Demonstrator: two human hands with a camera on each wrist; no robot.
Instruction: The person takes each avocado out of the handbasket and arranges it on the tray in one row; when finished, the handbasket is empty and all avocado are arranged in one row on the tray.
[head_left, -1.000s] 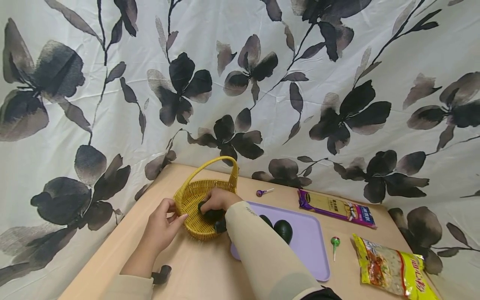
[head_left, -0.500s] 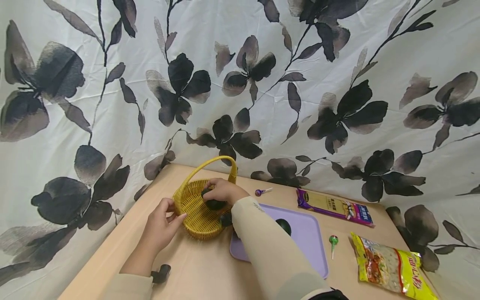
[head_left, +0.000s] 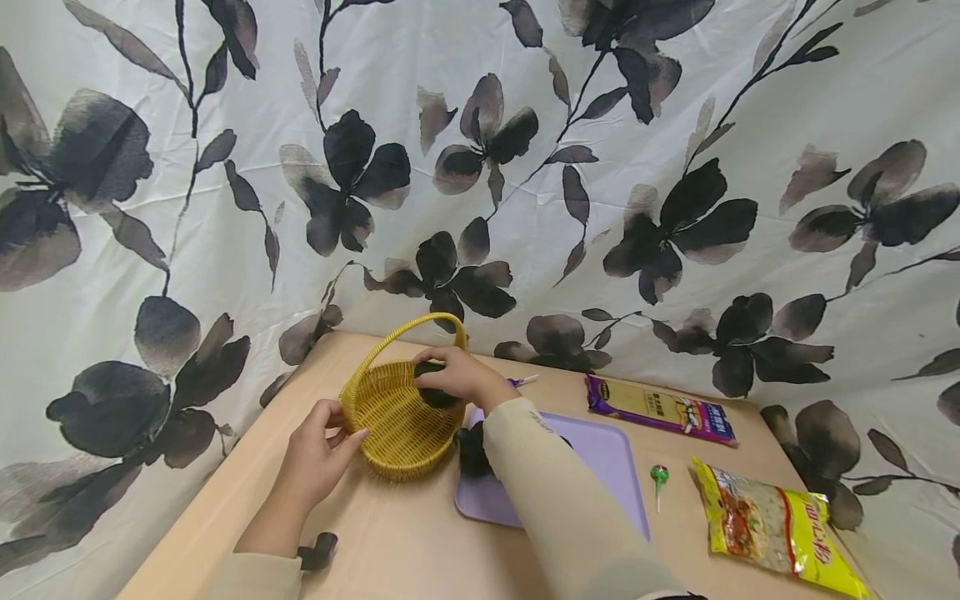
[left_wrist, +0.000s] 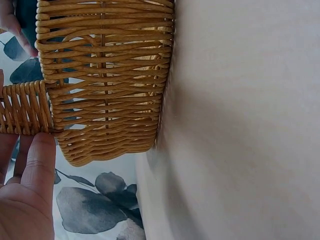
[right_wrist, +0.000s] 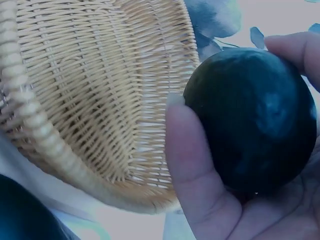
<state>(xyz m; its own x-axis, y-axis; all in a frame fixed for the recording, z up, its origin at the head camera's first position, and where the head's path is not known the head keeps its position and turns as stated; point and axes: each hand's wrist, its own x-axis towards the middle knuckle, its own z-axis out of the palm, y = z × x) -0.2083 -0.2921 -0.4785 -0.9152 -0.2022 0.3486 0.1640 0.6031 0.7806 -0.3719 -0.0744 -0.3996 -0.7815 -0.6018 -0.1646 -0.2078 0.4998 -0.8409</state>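
My left hand (head_left: 311,450) grips the yellow wicker basket (head_left: 401,433) where its arched handle (left_wrist: 22,107) meets the left rim. With my right hand (head_left: 472,379) I hold a dark green avocado (head_left: 437,396) at the basket's right rim, below the handle arch. In the right wrist view, the thumb lies along one side of the avocado (right_wrist: 255,120) and a finger on the other. Bare weave shows inside the basket (right_wrist: 95,90). Another dark green rounded thing (right_wrist: 25,215), probably an avocado, shows at that view's lower left; my right sleeve hides much of the tray.
A lilac tray (head_left: 626,475) lies right of the basket. Beyond it are a purple packet (head_left: 660,408), a green lollipop (head_left: 659,475) and a yellow noodle bag (head_left: 776,525). A purple lollipop (head_left: 516,382) is partly hidden behind my right hand. Floral cloth (head_left: 480,208) hangs along the table's back.
My right hand has lifted the avocado from inside the basket up and rightward to the rim. My left hand keeps its hold on the basket. The head view has shifted slightly.
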